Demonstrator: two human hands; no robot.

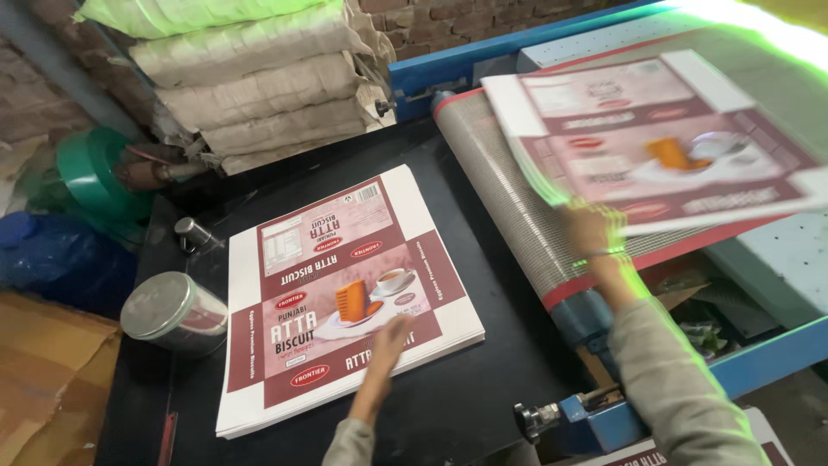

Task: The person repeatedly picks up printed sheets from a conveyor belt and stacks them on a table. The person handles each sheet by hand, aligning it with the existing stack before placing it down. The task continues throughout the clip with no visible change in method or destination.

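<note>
Our right hand (591,231) pinches the near edge of a light, floppy printed carton sheet (660,138) over the conveyor belt (509,194), while our left hand (390,338) rests open-fingered on the slippery stack (345,302) on the bench (466,397).

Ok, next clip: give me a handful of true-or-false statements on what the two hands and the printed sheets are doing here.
1. The left hand rests on the stack of printed carton sheets lying on the black table. True.
2. The right hand holds one printed sheet over the mesh conveyor belt. True.
3. The metal tin stands on top of the stack. False: it lies on the table, left of the stack.
4. The machine's frame is red. False: the machine frame is blue.
5. Both hands grip the same sheet. False: each hand is at a different sheet.
</note>
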